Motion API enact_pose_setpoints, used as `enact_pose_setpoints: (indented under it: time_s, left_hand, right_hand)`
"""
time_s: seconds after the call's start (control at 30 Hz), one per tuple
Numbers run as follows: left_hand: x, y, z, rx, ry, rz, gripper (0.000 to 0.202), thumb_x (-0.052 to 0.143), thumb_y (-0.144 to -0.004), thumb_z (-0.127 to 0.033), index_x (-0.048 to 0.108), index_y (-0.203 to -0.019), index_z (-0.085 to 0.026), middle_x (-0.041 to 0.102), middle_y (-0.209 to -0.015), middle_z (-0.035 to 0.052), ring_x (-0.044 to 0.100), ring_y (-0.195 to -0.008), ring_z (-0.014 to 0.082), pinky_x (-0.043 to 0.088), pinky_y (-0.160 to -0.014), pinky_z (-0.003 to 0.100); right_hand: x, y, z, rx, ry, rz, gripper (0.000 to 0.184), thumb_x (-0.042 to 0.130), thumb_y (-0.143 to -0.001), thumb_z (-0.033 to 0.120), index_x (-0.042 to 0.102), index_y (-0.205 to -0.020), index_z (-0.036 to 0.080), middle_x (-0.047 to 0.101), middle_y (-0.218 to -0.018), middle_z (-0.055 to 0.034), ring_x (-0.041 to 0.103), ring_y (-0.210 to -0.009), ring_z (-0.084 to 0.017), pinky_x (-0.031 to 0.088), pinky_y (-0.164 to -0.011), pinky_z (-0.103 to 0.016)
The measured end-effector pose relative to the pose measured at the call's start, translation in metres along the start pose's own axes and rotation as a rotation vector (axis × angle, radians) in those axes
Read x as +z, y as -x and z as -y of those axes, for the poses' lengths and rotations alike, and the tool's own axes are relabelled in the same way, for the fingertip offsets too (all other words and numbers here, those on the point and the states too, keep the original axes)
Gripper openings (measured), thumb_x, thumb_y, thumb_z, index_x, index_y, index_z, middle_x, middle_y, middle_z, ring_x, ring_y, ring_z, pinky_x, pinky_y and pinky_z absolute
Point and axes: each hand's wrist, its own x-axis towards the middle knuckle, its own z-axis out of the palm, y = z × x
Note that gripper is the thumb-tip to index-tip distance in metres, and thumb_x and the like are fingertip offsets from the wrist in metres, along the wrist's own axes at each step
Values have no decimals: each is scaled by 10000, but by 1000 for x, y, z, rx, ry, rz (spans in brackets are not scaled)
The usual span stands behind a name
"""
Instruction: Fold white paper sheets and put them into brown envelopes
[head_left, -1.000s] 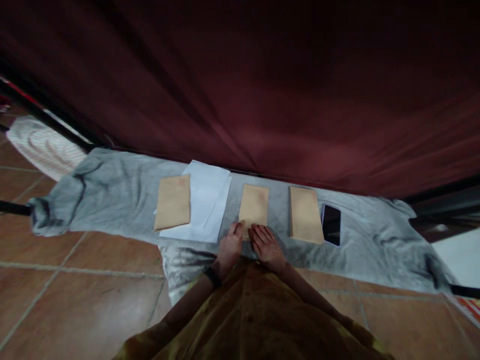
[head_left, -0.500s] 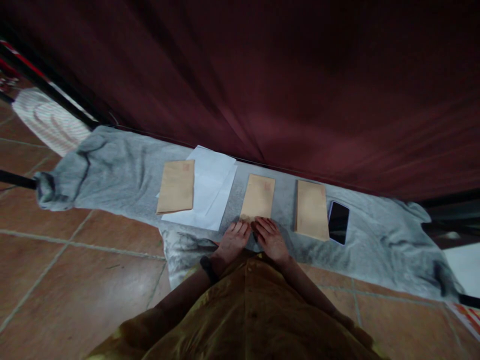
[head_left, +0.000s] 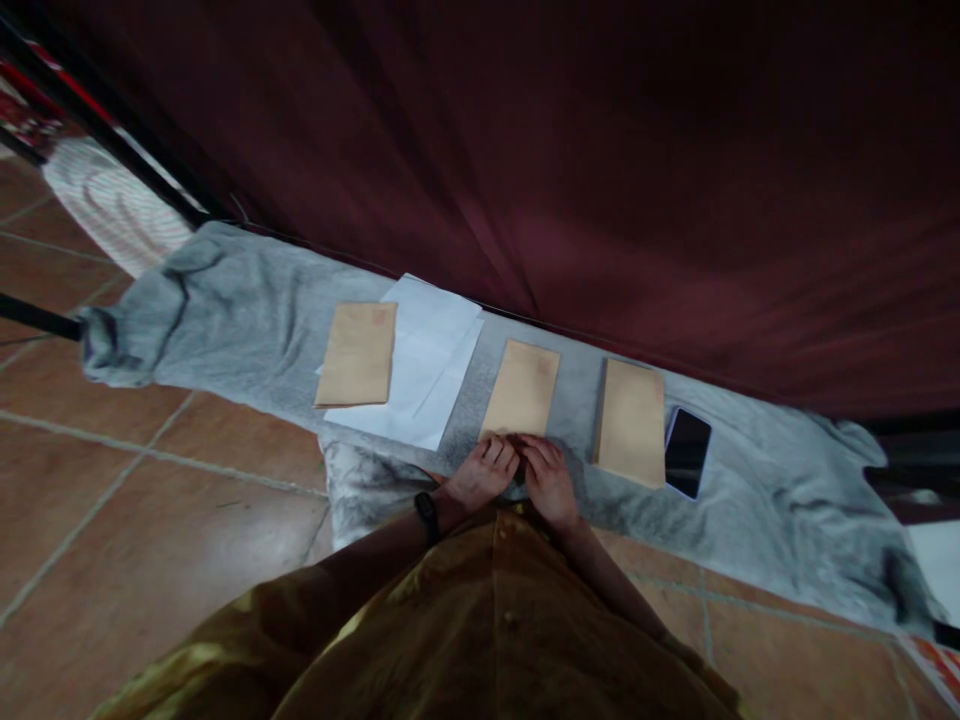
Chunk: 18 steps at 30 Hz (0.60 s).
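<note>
A brown paper envelope [head_left: 523,388] lies in front of me on the grey cloth, a faint reddish mark near its far right corner. At its near edge my left hand [head_left: 484,474], with a dark band on the wrist, has its fingers curled and closed on the paper. Close beside it, my right hand [head_left: 549,482] has bent fingers pinching the same near edge. The fingertips of both hands nearly meet, and the edge under them is partly hidden.
Brown envelopes [head_left: 357,352] rest on white sheets of paper [head_left: 429,352] to the left. A thicker stack of envelopes [head_left: 631,422] sits at the right, beside a phone [head_left: 688,453]. Behind the cloth-covered surface [head_left: 247,300] hangs a dark red curtain [head_left: 570,200].
My fingers, flatter on the near edge before, are now more curled, and the hands have come closer together. The view has shifted slightly.
</note>
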Motion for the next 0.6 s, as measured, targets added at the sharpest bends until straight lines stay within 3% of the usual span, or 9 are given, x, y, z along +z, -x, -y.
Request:
enact_pose_setpoints:
  time_s: [0.37,0.6]
  left_hand:
    - [-3,3,0,-17,-32,-15,247,438,-996,-129,651,-1117,-105,695,-1075,137,642,-1088,253,481,-943,385]
    - [-3,2,1,-13,-85,-28,319,402,-1010,-149,630,-1224,-85,701,-1113,143,655,-1065,249,494,-943,381]
  right_hand:
    - [-2,-1,4,37,57,-56,276,462,-974,130,683,-1113,219,676,-1239,-92,600,-1161,-241,454,-999,-419]
    - [-4,0,8,82,141,-86,217,485,-981,143,664,-1080,215,680,-1181,-85,588,-1098,-238,416,-952,-389]
